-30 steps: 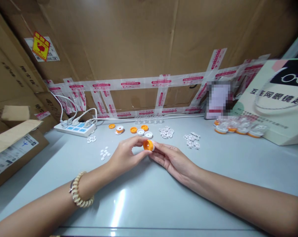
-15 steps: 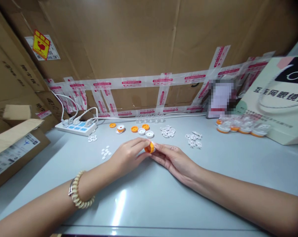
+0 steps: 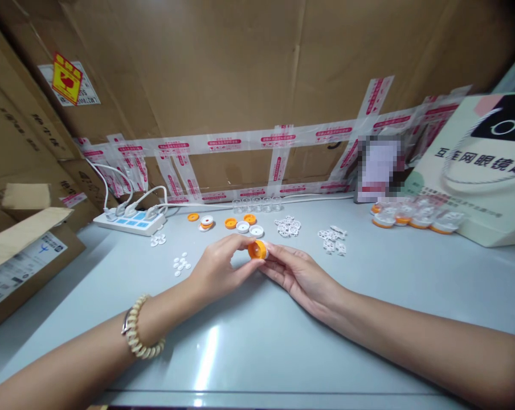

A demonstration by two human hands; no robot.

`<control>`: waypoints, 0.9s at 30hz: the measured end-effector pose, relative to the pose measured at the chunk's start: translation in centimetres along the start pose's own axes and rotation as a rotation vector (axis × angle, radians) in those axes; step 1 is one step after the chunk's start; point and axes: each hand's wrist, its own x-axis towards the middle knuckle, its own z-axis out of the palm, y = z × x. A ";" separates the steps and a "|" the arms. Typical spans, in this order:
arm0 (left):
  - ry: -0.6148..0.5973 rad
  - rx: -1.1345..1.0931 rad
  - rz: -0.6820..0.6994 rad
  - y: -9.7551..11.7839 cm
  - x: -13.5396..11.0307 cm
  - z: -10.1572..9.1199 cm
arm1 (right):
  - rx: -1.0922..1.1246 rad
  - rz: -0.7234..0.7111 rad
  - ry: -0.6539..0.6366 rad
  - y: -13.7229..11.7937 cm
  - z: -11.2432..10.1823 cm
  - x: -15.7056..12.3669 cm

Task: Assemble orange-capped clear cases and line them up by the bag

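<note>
Between my two hands, above the table, is a round orange plastic cup-shaped part (image 3: 258, 250), its hollow side facing left. A white piece shows at its right edge, partly hidden by fingers. My left hand (image 3: 221, 265) pinches the orange rim with thumb and fingertips. My right hand (image 3: 298, 273) grips the part from the right, thumb on top and fingers below. Just beyond lie orange rings (image 3: 231, 223) and white round caps (image 3: 256, 230). A pile of white openwork pieces (image 3: 287, 226) lies behind my right hand. Small white discs (image 3: 180, 263) lie left of my left hand.
A white power strip (image 3: 131, 221) with plugged cables stands at the back left, beside an opened cardboard box (image 3: 27, 250). Clear cylinders (image 3: 257, 205) line the back. Orange-based clear pieces (image 3: 420, 217) sit before a paper bag (image 3: 475, 176) at right. More white pieces (image 3: 334, 240) lie nearby.
The orange part has turned so that more of its hollow inside shows. My left fingers have shifted on its rim, opening a wider gap between thumb and fingers. The view has moved slightly.
</note>
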 end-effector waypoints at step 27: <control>-0.094 -0.046 -0.023 -0.3 0.2 -0.4 | 0.053 0.018 -0.003 0.0 0.0 0.1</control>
